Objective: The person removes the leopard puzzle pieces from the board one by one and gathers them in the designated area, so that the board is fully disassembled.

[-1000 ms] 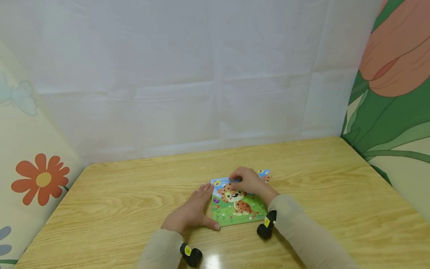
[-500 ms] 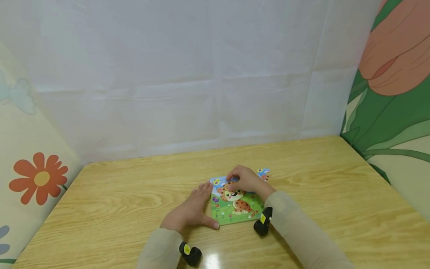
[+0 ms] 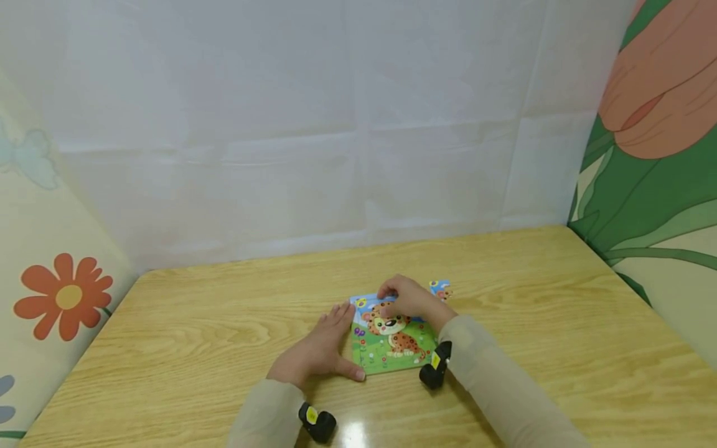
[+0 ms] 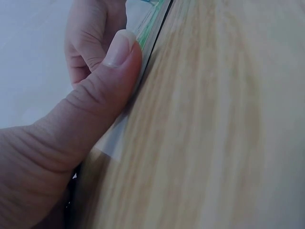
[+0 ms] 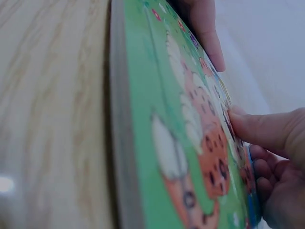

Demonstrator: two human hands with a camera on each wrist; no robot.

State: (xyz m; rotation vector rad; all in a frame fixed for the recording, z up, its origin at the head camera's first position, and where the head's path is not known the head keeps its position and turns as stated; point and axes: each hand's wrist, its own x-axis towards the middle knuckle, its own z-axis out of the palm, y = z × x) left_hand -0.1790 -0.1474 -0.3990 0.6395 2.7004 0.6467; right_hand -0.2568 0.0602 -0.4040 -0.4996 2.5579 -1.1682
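Note:
A square jigsaw board (image 3: 366, 358) printed with a spotted leopard cub on grass lies flat on the table. My left hand (image 3: 313, 354) rests along its left side, fingers fairly straight and thumb (image 4: 121, 62) against the near left corner. Over the top of the picture, my right hand (image 3: 414, 300) bends its fingers, with the thumb (image 5: 252, 126) on the leopard's head. Thumb and forefinger pinch at a puzzle piece there, mostly hidden by the hand. Beyond that hand lies a loose puzzle piece (image 3: 440, 289) with blue sky and a spotted patch.
The wooden table (image 3: 224, 323) reaches back to a white cloth (image 3: 291, 137). Painted walls with a red flower (image 3: 70, 297) and a large tulip (image 3: 661, 99) stand at the sides. A black camera (image 3: 318, 423) sits at the left wrist, another camera (image 3: 435, 367) at the right.
The right wrist has shifted slightly left and dipped, with the fingers staying on the upper part of the board. The left hand and the loose puzzle piece stay in place.

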